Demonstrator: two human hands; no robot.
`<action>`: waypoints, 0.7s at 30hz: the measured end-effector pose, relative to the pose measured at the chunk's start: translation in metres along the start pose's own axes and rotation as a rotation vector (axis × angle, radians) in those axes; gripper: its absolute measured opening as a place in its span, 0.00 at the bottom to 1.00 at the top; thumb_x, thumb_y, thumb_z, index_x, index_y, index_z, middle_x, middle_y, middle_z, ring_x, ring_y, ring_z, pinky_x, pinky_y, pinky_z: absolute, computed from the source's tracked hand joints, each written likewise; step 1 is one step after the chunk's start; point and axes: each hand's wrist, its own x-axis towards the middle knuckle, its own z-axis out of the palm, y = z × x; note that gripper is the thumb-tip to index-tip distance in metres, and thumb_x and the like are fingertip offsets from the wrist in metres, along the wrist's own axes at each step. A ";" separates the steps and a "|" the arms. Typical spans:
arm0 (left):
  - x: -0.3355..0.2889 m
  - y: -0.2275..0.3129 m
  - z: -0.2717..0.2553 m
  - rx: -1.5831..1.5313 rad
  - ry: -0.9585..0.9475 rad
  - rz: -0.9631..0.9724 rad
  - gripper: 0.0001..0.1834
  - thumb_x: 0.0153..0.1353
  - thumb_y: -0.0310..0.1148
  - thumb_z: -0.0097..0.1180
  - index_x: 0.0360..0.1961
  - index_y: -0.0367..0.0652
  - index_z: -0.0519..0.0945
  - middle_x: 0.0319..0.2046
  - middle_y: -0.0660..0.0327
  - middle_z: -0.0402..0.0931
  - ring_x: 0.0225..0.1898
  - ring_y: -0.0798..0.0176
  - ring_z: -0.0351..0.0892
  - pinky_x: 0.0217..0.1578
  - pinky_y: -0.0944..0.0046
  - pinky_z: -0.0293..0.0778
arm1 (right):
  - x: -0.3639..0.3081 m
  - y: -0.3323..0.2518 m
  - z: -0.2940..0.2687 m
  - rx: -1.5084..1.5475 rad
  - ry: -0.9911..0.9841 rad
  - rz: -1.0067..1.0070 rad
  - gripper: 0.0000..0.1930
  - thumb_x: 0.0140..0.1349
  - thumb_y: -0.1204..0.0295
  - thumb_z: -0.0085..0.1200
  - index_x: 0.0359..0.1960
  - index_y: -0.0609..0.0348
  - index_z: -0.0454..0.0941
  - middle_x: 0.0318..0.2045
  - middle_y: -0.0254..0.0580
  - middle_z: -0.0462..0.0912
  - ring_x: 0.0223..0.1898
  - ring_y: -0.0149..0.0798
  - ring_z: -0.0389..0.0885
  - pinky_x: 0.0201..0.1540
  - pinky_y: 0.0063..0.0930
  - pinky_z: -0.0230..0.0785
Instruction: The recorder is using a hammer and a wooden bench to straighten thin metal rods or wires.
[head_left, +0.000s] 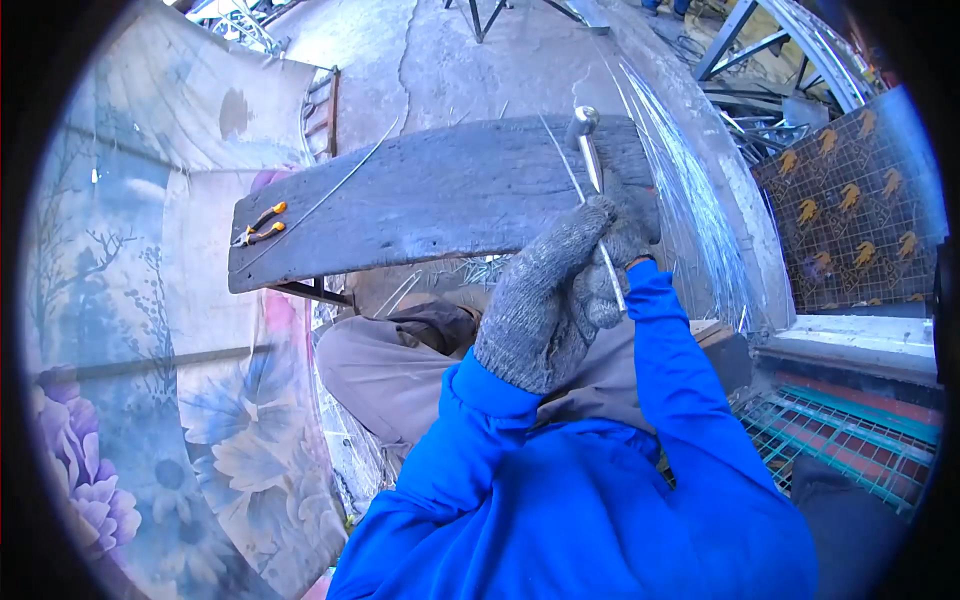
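Observation:
My left hand [548, 285], in a grey knitted glove, is closed around a thin metal rod [613, 279], which slants from the bench down past my fingers. Close against it, my right hand [628, 225], also gloved, is closed on a shiny metal tool with a rounded head [590, 150] that points away from me. The gloves overlap, so the tool's lower end and some fingers are hidden. Both hands are over the near right part of a dark wooden bench [430, 190]. Pliers with orange-and-black handles [262, 225] lie at the bench's left end.
A long thin wire [340, 185] lies across the bench's left part. Beyond its right end, a bundle of thin wires [690, 185] is spread on the floor. A floral cloth [210, 350] hangs at left. A patterned board [850, 200] and a green wire grid [830, 445] are at right.

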 end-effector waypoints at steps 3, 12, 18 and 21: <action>-0.002 -0.001 -0.002 -0.004 -0.037 0.006 0.17 0.72 0.32 0.48 0.58 0.34 0.73 0.44 0.59 0.79 0.41 0.73 0.81 0.36 0.74 0.81 | -0.003 0.006 0.000 0.060 -0.064 -0.012 0.33 0.68 0.47 0.42 0.65 0.60 0.62 0.51 0.70 0.76 0.53 0.66 0.76 0.55 0.56 0.67; -0.007 -0.002 -0.006 0.085 0.157 -0.035 0.20 0.71 0.34 0.48 0.61 0.35 0.71 0.38 0.60 0.81 0.34 0.71 0.83 0.30 0.71 0.81 | 0.005 0.009 0.001 0.050 -0.002 -0.073 0.30 0.69 0.47 0.41 0.62 0.57 0.64 0.46 0.71 0.78 0.48 0.69 0.77 0.52 0.58 0.68; -0.017 -0.010 -0.038 0.171 0.171 -0.075 0.19 0.69 0.34 0.52 0.57 0.35 0.73 0.33 0.62 0.80 0.28 0.73 0.79 0.27 0.73 0.77 | 0.001 -0.003 -0.006 0.058 -0.050 -0.097 0.29 0.68 0.49 0.43 0.61 0.58 0.65 0.47 0.70 0.77 0.50 0.69 0.77 0.52 0.57 0.68; -0.021 -0.019 -0.079 0.447 0.209 -0.129 0.17 0.67 0.35 0.55 0.53 0.37 0.75 0.31 0.64 0.79 0.27 0.74 0.77 0.26 0.74 0.74 | -0.001 -0.002 0.000 0.055 -0.031 -0.008 0.30 0.68 0.50 0.44 0.62 0.60 0.64 0.49 0.69 0.77 0.51 0.68 0.76 0.53 0.55 0.67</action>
